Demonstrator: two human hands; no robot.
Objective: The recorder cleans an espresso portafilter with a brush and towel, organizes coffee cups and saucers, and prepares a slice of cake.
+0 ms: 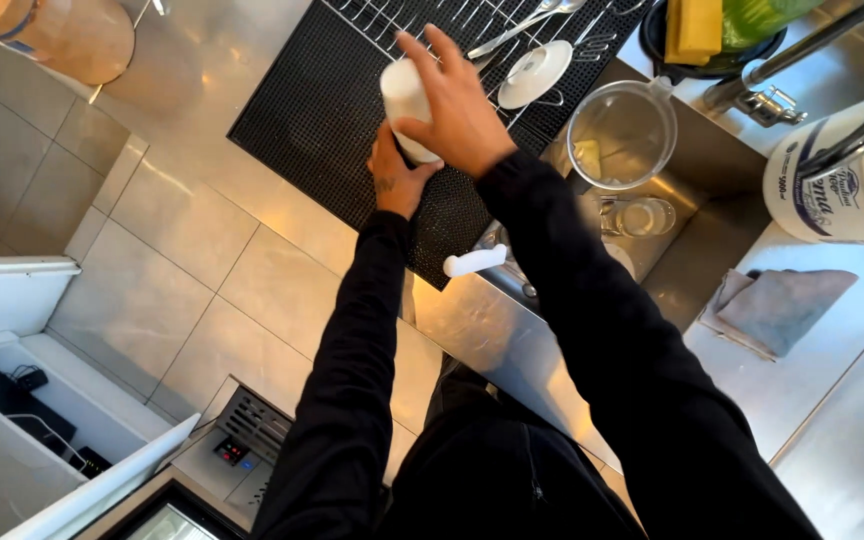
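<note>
Two hands engaged on one white cup point(407, 100), held above the black perforated mat point(302, 110) on the stainless surface point(512, 340).

Right hand point(460, 108): closed over the cup from above, fingers spread across its upper side, wrist angled toward the drying rack point(432, 20). Left hand point(398, 178): closed against the cup's lower end, thumb and fingers wrapped up around the base, directly below the right hand. Both sleeves black, extending from the bottom of the view.

Cup position: lifted clear of the mat, tilted, near the mat's right half, just short of the wire rack. Contact between cup and mat not discernible.

Adjacent items:
- White saucer point(535, 73) resting in the rack, just right of the right hand.
- Metal spoon point(524, 25) lying across the rack, above the saucer.
- Clear plastic jug point(621, 134) standing in the sink point(692, 160), right of the mat.
- Small drinking glass point(642, 216) lower in the sink, beside the jug.
- White cylindrical piece point(474, 261) lying at the mat's lower corner, at the sink edge.
- Grey folded cloth point(778, 309) on the surface, right of the sink.
- Large white tub point(842, 190) at the right edge, behind the chrome tap point(802, 45).
- Yellow sponge point(694, 28) in a dark dish, upper right.

Floor: pale tiles point(152, 250) left of the surface; open white drawer point(22, 400) at lower left.
</note>
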